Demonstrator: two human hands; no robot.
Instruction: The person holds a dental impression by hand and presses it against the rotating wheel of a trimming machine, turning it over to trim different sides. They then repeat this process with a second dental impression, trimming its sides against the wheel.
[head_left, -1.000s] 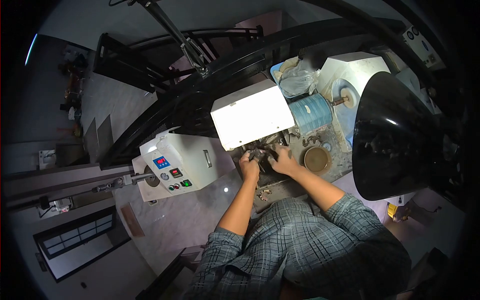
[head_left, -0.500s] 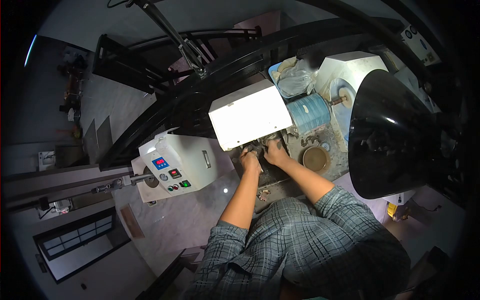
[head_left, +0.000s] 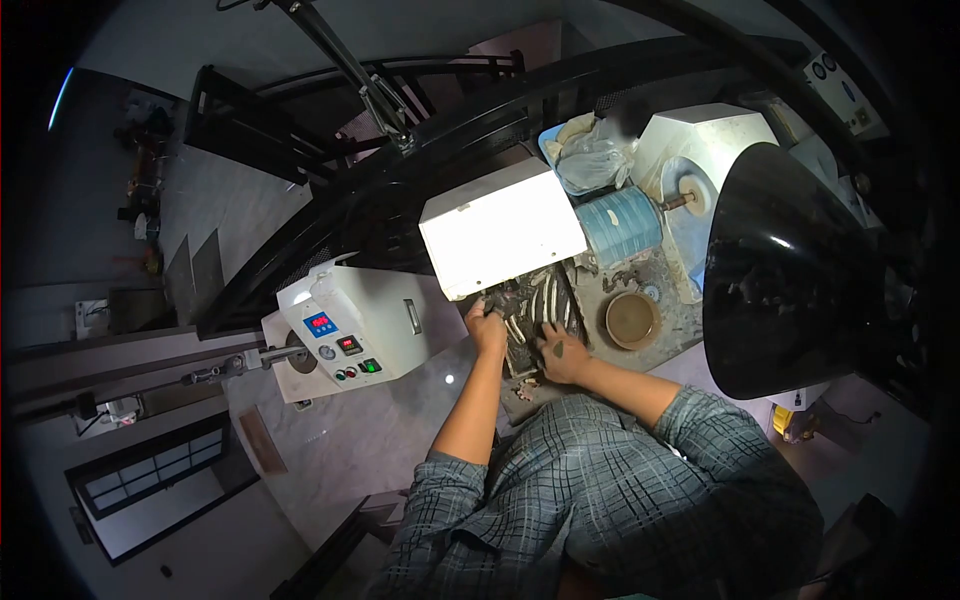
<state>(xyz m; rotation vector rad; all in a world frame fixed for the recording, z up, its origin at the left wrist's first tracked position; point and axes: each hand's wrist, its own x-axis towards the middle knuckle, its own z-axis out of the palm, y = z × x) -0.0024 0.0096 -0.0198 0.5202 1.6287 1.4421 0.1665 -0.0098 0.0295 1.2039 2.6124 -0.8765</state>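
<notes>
Pale curved strips [head_left: 549,298] lie on a dark surface [head_left: 573,320] just near of the white box [head_left: 505,235]. The right hand [head_left: 562,356] is at their near end, grip spread; the left hand [head_left: 486,327] is left, grip unclear. Right, a round bowl [head_left: 655,322] stands on the counter [head_left: 685,325].

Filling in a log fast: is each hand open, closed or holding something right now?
Left hand: fingers curled near the white box; can't tell if it holds anything.
Right hand: open, fingers spread near the pale strips.
</notes>
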